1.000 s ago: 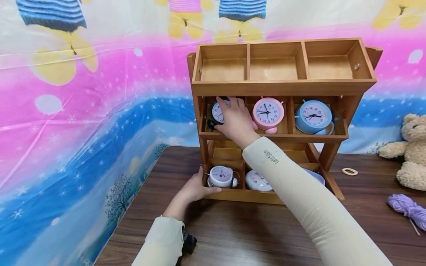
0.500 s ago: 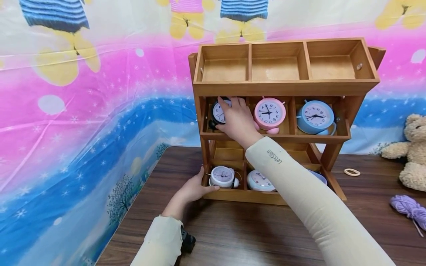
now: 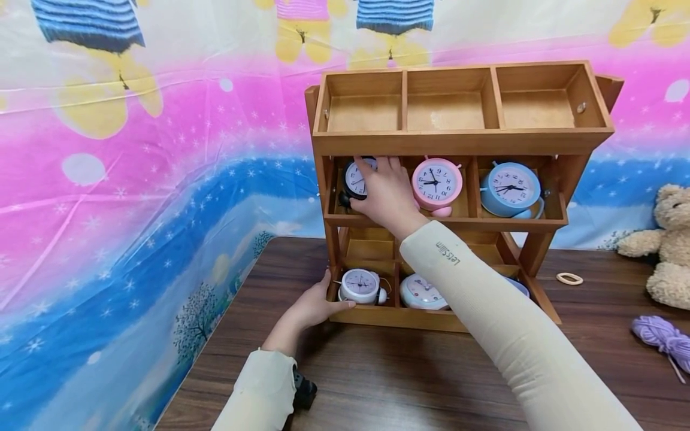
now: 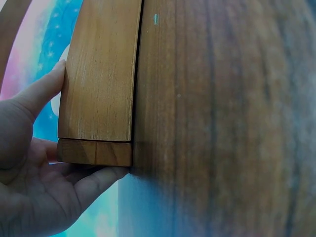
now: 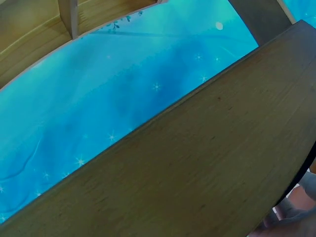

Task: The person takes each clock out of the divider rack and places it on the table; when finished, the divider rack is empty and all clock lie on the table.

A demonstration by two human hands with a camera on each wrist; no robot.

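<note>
A three-tier wooden rack stands on the table. My right hand grips a black alarm clock in the left compartment of the middle tier and covers its right part. Beside it sit a pink alarm clock and a blue one, both with the 12 at the bottom. My left hand holds the lower left corner of the rack, next to a small white alarm clock. In the left wrist view, the thumb and fingers of that left hand wrap the rack's corner.
A pale round clock lies in the bottom middle compartment; my right sleeve partly hides that tier. To the right on the table are a wooden ring, purple yarn and a teddy bear. A printed curtain hangs behind.
My right hand and the black clock have shifted very slightly up and to the right within their compartment. The left hand keeps its hold on the rack.
</note>
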